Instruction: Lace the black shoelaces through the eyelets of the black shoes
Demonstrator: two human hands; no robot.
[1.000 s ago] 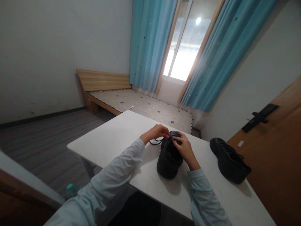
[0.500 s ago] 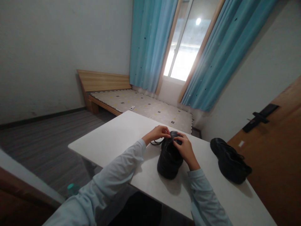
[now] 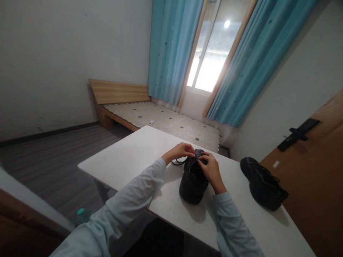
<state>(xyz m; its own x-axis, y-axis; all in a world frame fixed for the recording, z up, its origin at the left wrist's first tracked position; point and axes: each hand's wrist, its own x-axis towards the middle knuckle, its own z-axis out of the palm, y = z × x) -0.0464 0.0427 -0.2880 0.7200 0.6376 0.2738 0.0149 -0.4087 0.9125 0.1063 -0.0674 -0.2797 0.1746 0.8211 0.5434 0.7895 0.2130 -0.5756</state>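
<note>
A black lace-up shoe [image 3: 193, 184] stands on the white table [image 3: 134, 155], heel towards me. My left hand [image 3: 180, 151] pinches the shoe's black lace [image 3: 177, 162] at the top of the shoe; a loop of that lace lies on the table to the left. My right hand [image 3: 211, 169] rests on the shoe's tongue area, fingers closed on the lace there. Both hands meet over the shoe's front. A second black shoe [image 3: 264, 184] lies apart near the table's right side.
A low wooden bed [image 3: 150, 116] with a patterned mattress stands beyond the table under a window with blue curtains [image 3: 171, 50]. A wooden door [image 3: 316, 167] with a black handle is at the right. A teal-capped bottle [image 3: 83, 215] sits on the floor at the lower left.
Almost nothing has moved. My fingers shifted slightly on the lace at the shoe's top, and the view drifted a little to the left.
</note>
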